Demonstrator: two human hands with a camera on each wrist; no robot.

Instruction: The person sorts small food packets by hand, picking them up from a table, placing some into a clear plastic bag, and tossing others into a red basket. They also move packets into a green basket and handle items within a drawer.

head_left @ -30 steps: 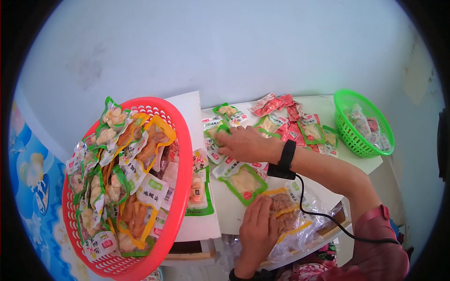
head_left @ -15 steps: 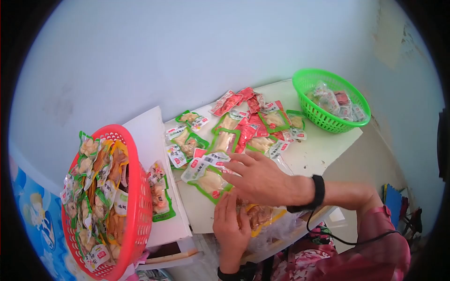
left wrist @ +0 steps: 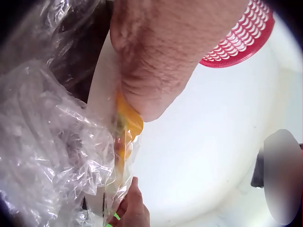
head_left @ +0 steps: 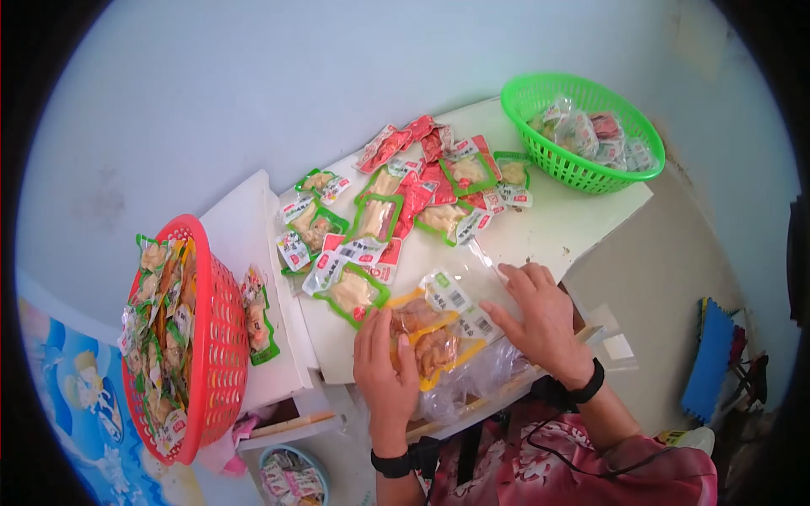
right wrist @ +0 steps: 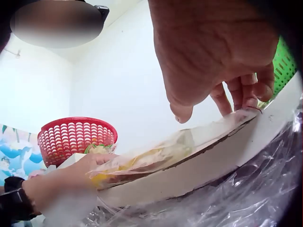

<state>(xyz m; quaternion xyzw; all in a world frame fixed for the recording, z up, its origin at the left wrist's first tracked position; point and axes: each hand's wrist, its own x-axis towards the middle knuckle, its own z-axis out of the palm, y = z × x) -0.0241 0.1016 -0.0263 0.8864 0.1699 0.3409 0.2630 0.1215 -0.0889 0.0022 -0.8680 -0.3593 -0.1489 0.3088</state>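
Observation:
Two yellow-edged food packets point(head_left: 434, 337) lie side by side under clear plastic at the table's front edge, with white printed ends pointing right. My left hand point(head_left: 384, 371) rests at their left side, its fingers straight and the thumb over the packet edge. My right hand point(head_left: 544, 325) is at the right end of the clear bag point(head_left: 479, 266), fingertips touching the film and thumb held apart. In the right wrist view the bag point(right wrist: 189, 142) lies flat along the edge below those fingers. In the left wrist view my palm covers most of the packets.
Green-edged packets point(head_left: 350, 291) and red packets point(head_left: 413, 198) are scattered behind the hands. A green basket point(head_left: 582, 173) of bagged packets stands back right; a full red basket point(head_left: 221, 337) stands left. Crumpled plastic bags point(head_left: 485, 384) lie by the front edge, above an open drawer.
My right hand has come back from the scattered packets, over the yellow-edged ones, to the clear bag's right end. The left hand stays beside the yellow-edged packets. The head view has shifted.

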